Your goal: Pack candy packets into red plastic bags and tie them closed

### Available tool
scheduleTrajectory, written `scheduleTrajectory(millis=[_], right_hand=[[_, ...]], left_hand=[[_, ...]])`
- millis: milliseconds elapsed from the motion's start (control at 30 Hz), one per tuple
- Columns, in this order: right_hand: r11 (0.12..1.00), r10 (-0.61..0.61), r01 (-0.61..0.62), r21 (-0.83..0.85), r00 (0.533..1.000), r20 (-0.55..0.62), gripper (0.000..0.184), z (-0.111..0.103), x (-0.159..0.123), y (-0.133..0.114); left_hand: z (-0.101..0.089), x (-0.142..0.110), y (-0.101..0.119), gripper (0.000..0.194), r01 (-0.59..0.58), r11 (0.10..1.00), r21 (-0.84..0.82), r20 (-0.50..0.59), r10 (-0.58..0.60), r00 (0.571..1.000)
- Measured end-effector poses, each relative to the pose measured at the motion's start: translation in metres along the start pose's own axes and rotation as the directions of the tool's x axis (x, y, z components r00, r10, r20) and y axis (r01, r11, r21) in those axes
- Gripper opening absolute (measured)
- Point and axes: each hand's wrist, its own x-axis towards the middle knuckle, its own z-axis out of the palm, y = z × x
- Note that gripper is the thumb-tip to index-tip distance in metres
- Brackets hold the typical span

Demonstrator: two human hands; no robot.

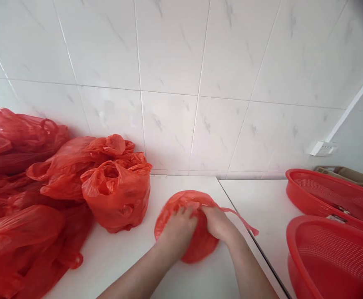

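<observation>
A red plastic bag (pixel 171 207) lies on the white table (pixel 181 282) in front of me, rounded and full. My left hand (pixel 178 229) is closed on its top, fingers curled into the plastic. My right hand (pixel 219 223) is closed on the bag's top beside it, and one thin handle strip (pixel 243 222) trails off to the right over the table's edge. What the bag holds is hidden.
A heap of tied red plastic bags (pixel 44 199) fills the table's left side, the nearest one (pixel 117 199) standing just left of my hands. Two red perforated baskets (pixel 334 253) sit on the neighbouring white table at right. A tiled wall rises behind.
</observation>
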Motion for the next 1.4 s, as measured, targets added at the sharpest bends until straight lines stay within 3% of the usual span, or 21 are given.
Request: scheduleTrajectory(millis=[100,167,267,400,533,600,733,900,1000,1100,1167,1233,1400], right_hand=[[1.0,0.006,-0.005,-0.025,0.999,0.041,0.049,-0.005,0.0,0.005],[0.999,0.016,-0.014,-0.052,0.999,0.039,0.047,-0.008,0.002,0.008],[0.997,-0.003,0.006,-0.071,0.999,0.05,0.051,-0.013,0.002,0.008],[0.999,0.014,-0.012,-0.04,0.998,0.064,0.054,-0.025,-0.005,0.002],[0.997,0.057,-0.057,0.056,0.998,-0.007,0.04,-0.039,-0.013,-0.005],[0.995,0.068,-0.063,0.083,0.996,-0.052,0.033,-0.041,-0.014,-0.007],[0.993,0.088,-0.082,0.087,0.994,-0.071,0.031,-0.035,-0.011,-0.001],[0.992,0.118,-0.11,0.059,0.982,-0.147,0.043,-0.023,0.001,0.015],[0.992,0.123,-0.116,0.042,0.964,-0.238,0.034,-0.019,0.011,0.019],[0.973,0.227,-0.189,0.134,0.89,-0.395,0.02,-0.018,0.016,0.02],[0.941,0.331,-0.239,0.24,0.801,-0.499,0.021,-0.018,0.017,0.022],[0.908,0.409,-0.277,0.313,0.743,-0.53,0.025,-0.018,0.016,0.025],[0.88,0.464,-0.318,0.353,0.737,-0.492,0.029,-0.013,0.016,0.036]], left_hand=[[0.002,0.002,-0.027,0.034,0.227,0.964,0.14,0.075,-0.239,0.968],[-0.002,0.001,-0.041,0.029,0.264,0.948,0.18,0.119,-0.287,0.951],[-0.009,-0.003,-0.048,0.022,0.247,0.951,0.185,0.174,-0.278,0.945],[-0.022,-0.006,-0.038,0.021,0.216,0.961,0.171,0.209,-0.25,0.945],[-0.035,-0.004,-0.024,0.024,0.133,0.987,0.09,0.096,-0.142,0.985],[-0.033,-0.001,-0.017,0.026,0.073,0.997,0.036,0.06,-0.075,0.995],[-0.01,0.003,-0.01,0.032,0.012,1.0,-0.021,0.131,-0.009,0.991],[0.007,-0.004,-0.015,0.048,0.158,0.978,-0.136,0.285,-0.115,0.952],[0.005,-0.008,-0.019,0.051,0.159,0.97,-0.185,0.332,-0.091,0.939],[0.0,-0.008,-0.017,0.037,0.116,0.978,-0.174,0.287,-0.062,0.956],[-0.005,-0.006,-0.013,0.03,0.104,0.979,-0.177,0.24,-0.059,0.969],[-0.012,-0.006,-0.008,0.024,0.089,0.975,-0.201,0.174,-0.054,0.983],[-0.024,-0.023,-0.01,0.022,0.033,0.982,-0.188,-0.119,-0.056,0.991]])
